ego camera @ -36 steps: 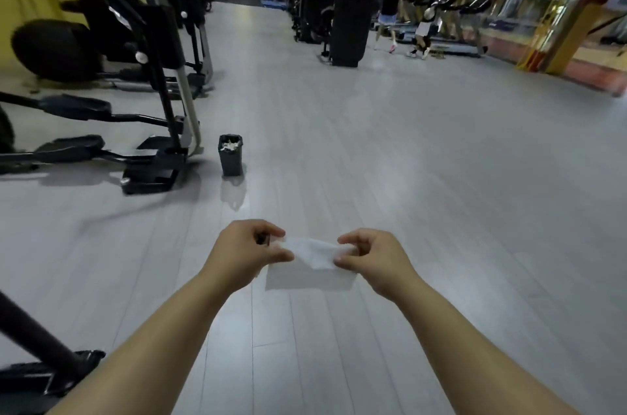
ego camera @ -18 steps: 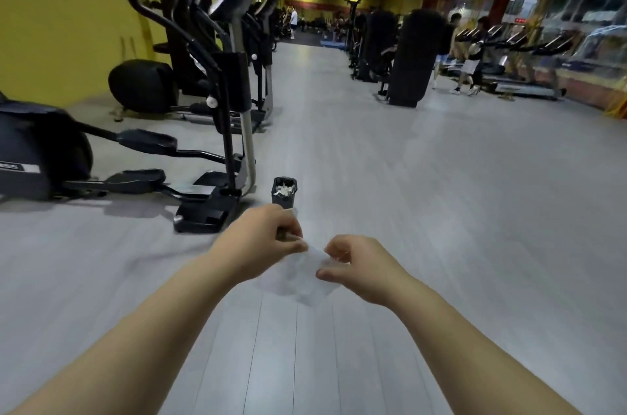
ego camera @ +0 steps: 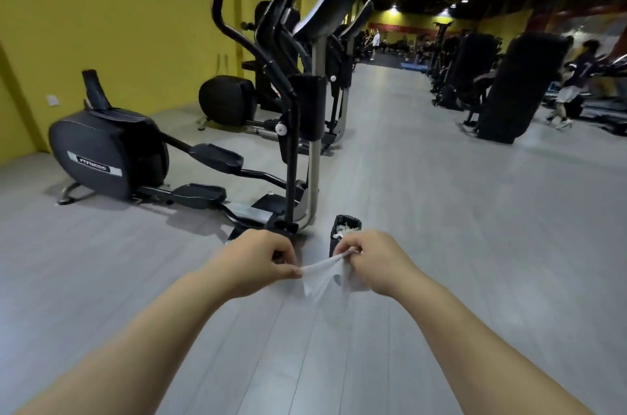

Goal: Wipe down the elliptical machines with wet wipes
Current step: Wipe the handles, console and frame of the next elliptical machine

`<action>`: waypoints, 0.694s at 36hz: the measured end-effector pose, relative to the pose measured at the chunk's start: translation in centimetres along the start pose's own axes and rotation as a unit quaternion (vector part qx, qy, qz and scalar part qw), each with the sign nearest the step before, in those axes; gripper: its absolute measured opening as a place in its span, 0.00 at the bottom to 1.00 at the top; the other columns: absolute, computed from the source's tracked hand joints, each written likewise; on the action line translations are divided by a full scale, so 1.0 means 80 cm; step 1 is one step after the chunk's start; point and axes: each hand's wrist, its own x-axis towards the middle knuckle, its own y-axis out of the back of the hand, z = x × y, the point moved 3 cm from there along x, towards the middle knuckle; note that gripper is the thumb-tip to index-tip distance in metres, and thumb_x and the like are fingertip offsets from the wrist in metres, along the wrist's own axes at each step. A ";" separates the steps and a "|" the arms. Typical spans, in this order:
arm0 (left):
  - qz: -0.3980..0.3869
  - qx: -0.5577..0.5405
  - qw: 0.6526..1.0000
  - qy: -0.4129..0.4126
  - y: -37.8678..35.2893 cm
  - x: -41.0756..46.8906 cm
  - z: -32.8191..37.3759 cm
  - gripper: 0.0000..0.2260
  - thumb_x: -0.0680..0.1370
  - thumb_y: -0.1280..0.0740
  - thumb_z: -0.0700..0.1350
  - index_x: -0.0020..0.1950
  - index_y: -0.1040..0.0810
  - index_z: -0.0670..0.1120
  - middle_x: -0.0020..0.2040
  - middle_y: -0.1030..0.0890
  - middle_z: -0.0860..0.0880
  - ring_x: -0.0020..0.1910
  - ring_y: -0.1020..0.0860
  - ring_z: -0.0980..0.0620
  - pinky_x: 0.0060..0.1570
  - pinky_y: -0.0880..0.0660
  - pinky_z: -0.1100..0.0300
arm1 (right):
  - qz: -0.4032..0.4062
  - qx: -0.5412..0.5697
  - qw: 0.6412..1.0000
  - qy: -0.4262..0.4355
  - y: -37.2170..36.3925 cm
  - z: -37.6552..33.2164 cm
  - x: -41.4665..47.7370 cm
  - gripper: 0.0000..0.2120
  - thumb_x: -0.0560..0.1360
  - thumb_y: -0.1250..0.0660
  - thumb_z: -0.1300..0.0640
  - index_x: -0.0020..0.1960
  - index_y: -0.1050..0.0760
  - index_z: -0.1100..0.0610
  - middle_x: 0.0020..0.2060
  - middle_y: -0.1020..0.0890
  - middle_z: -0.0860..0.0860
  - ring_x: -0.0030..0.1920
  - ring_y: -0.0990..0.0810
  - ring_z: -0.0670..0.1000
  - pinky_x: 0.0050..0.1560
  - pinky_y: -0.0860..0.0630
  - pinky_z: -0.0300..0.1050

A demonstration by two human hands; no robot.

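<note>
A black elliptical machine stands at left before a yellow wall. The left hand pinches one end of a white wet wipe. Just beyond the wipe, a small black bin holds crumpled white scraps. The right hand, fingers curled, grips the wipe's other end. Below is a grey plank floor; dark gym equipment stands at right.

Wipe: thin white wet wipe, cloth-like, limp and creased, matt.
Elliptical: black elliptical machine at 9 o'clock, moulded plastic flywheel cover, smooth with a satin sheen.
Post: silver metal upright tube at 12 o'clock, smooth, dull shine.
Floor: grey wood-look plank floor, smooth, soft gloss with light streaks.
Wall: yellow painted wall at 10 o'clock, matt.
Bin: small black plastic bin at 12 o'clock, dull finish.
</note>
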 end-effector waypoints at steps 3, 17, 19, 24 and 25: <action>-0.002 0.004 0.999 0.039 0.015 0.059 -0.036 0.08 0.71 0.29 0.57 0.37 0.22 0.55 0.37 0.22 0.56 0.36 0.25 0.59 0.37 0.26 0.61 | -0.034 -0.023 0.999 0.003 0.007 -0.004 0.081 0.18 0.72 0.44 0.67 0.47 0.18 0.54 0.40 0.25 0.45 0.45 0.24 0.50 0.41 0.28 0.40; 0.068 0.042 0.983 0.164 0.141 0.220 -0.242 0.15 0.67 0.25 0.45 0.52 0.24 0.50 0.35 0.29 0.56 0.37 0.29 0.57 0.34 0.35 0.63 | -0.056 -0.112 0.981 0.150 -0.039 -0.137 0.405 0.09 0.73 0.39 0.63 0.50 0.24 0.54 0.50 0.21 0.50 0.48 0.22 0.52 0.46 0.22 0.48; 0.083 0.052 0.980 0.175 0.161 0.234 -0.284 0.17 0.69 0.29 0.39 0.55 0.26 0.49 0.36 0.29 0.56 0.40 0.29 0.54 0.36 0.33 0.60 | -0.055 -0.095 0.979 0.171 -0.057 -0.164 0.442 0.15 0.74 0.41 0.64 0.57 0.27 0.52 0.52 0.22 0.50 0.50 0.23 0.53 0.48 0.23 0.48; 0.122 0.048 0.976 0.176 0.216 0.274 -0.391 0.19 0.73 0.42 0.35 0.61 0.30 0.50 0.38 0.31 0.55 0.38 0.32 0.54 0.35 0.34 0.63 | -0.031 -0.075 0.976 0.202 -0.103 -0.233 0.537 0.16 0.75 0.42 0.64 0.57 0.24 0.51 0.52 0.21 0.49 0.52 0.22 0.53 0.49 0.22 0.51; 0.121 0.051 0.975 0.178 0.228 0.283 -0.412 0.18 0.74 0.43 0.36 0.62 0.30 0.50 0.39 0.30 0.56 0.40 0.31 0.54 0.34 0.35 0.64 | -0.034 -0.083 0.974 0.209 -0.111 -0.249 0.556 0.15 0.75 0.42 0.64 0.54 0.22 0.51 0.50 0.20 0.49 0.51 0.22 0.52 0.48 0.22 0.50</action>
